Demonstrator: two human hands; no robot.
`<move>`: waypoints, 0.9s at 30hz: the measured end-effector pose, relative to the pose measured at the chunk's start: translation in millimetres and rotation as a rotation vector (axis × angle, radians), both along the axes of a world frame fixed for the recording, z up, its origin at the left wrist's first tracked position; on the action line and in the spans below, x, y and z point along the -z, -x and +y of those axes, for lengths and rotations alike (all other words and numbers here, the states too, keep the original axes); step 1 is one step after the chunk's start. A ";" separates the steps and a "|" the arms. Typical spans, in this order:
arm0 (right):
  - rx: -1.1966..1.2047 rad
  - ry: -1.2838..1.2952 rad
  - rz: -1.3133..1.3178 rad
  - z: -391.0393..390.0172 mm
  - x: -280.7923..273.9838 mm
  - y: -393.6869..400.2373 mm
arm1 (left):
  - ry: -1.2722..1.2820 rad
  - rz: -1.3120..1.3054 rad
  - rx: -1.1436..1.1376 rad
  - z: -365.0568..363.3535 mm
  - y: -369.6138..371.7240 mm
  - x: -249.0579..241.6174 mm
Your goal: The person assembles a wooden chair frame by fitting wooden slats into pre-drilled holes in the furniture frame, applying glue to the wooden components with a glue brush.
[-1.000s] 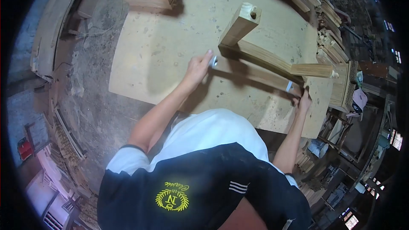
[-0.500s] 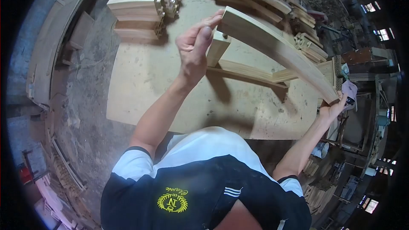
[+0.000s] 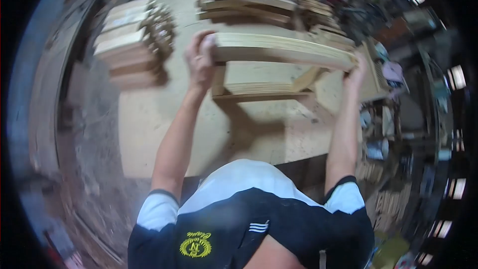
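Note:
Both ends of a long, pale wooden rail (image 3: 284, 50) are in my hands, level above the worktable. My left hand (image 3: 200, 62) is closed around its left end, thumb on top. The right end is gripped by my right hand (image 3: 356, 72). Just beneath, a partly joined wooden frame rests on the table: a long bottom rail (image 3: 259, 91), a short upright piece (image 3: 218, 80) near my left hand and another short piece (image 3: 304, 79) toward the right. The held rail overlaps the tops of these short pieces in this view.
A stack of wooden blocks (image 3: 128, 45) stands at the table's left, and a larger pile of curved wooden parts (image 3: 244, 1) at the back. The pale table (image 3: 164, 144) ends close to my body. A pink item (image 3: 392, 72) and shelving sit at the right.
The rail has swung from a slant to nearly level over the frame, its left end lowered and right end raised. My view has turned as well. Both hands keep their hold.

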State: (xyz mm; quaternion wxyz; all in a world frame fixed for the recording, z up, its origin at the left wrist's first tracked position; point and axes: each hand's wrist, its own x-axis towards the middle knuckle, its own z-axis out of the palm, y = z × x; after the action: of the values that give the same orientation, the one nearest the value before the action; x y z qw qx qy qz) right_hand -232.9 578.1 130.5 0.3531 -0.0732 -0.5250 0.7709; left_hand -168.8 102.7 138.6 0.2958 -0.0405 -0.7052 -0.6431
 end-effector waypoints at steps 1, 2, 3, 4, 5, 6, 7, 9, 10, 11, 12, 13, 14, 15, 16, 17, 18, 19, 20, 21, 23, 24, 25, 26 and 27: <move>0.017 -0.056 -0.005 6.1 5.9 2.2 | 0.006 0.050 -0.058 6.8 -0.8 -2.9; 0.015 -0.086 -0.011 4.7 1.9 0.8 | -0.049 0.075 -0.037 8.1 5.0 7.8; 0.006 -0.112 -0.023 0.9 0.8 -1.4 | -0.105 0.113 -0.066 11.7 6.4 10.6; -0.015 -0.109 -0.030 -2.0 -2.0 -5.5 | -0.105 0.099 -0.083 13.9 1.6 7.0; -0.043 -0.105 -0.037 -3.8 -6.6 -8.9 | -0.129 0.133 -0.077 13.6 2.9 11.9; -0.056 -0.119 -0.057 -5.8 -11.0 -11.2 | -0.205 0.148 -0.052 13.3 6.5 22.6; -0.073 -0.132 -0.082 -7.9 -14.5 -14.2 | -0.187 0.148 -0.053 12.6 6.0 24.2; -0.110 -0.174 -0.164 0.9 -19.6 -23.0 | -0.133 0.132 -0.072 16.2 -2.4 16.7; -0.133 -0.204 -0.211 6.4 -22.8 -21.4 | -0.097 0.125 -0.093 18.5 -5.2 11.8; -0.162 -0.232 -0.257 9.0 -24.2 -19.1 | -0.155 0.141 -0.073 20.8 -5.9 13.4; -0.173 -0.180 -0.222 9.2 -22.9 -17.6 | -0.144 0.156 -0.079 21.8 -4.8 14.4; -0.184 -0.128 -0.184 7.6 -21.4 -15.6 | -0.132 0.174 -0.086 22.8 -2.7 15.5; -0.191 -0.073 -0.147 4.9 -18.0 -16.2 | -0.117 0.191 -0.088 23.1 -3.4 16.0; -0.067 -0.159 -0.084 -2.5 -13.6 -14.2 | -0.125 0.174 -0.077 22.1 -4.7 16.2; -0.064 -0.175 -0.091 -1.6 -13.5 -13.0 | -0.135 0.178 -0.063 19.9 -2.2 15.8; -0.057 -0.185 -0.089 -1.4 -10.4 -11.1 | -0.138 0.191 -0.046 16.4 2.3 13.9; -0.046 -0.193 -0.082 -1.3 -6.7 -8.7 | -0.111 0.199 -0.034 14.4 4.9 14.8; -0.022 -0.205 -0.106 -0.3 -5.0 -6.1 | -0.102 0.166 0.001 8.4 5.7 18.0; -0.027 -0.204 -0.098 -0.1 -6.1 -5.2 | -0.098 0.130 0.032 5.4 3.8 12.0; -0.033 -0.208 -0.094 0.5 -5.3 -5.9 | -0.054 0.116 -0.014 4.2 -0.6 6.8; -0.045 -0.196 -0.081 -1.9 -4.9 -6.4 | 0.061 0.257 -0.184 16.0 -5.6 -17.0; -0.030 -0.195 -0.074 -2.9 -4.8 -6.2 | 0.114 0.387 -0.190 25.9 -12.3 -30.5; -0.020 -0.199 -0.071 -3.9 -4.8 -6.1 | 0.381 0.459 -0.174 37.6 -19.0 -56.1; -0.014 -0.204 -0.069 -3.5 -4.9 -6.5 | 0.648 0.524 -0.159 51.6 -22.8 -79.5; -0.016 -0.224 -0.065 -2.0 -4.5 -6.5 | 0.773 0.451 -0.026 72.1 -25.1 -96.9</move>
State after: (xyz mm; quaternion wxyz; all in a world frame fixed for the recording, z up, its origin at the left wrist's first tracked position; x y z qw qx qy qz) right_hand -226.4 576.1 135.0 0.3358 -0.0541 -0.6195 0.7075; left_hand -143.7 174.8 235.5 0.4135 -0.2784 -0.8119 -0.3037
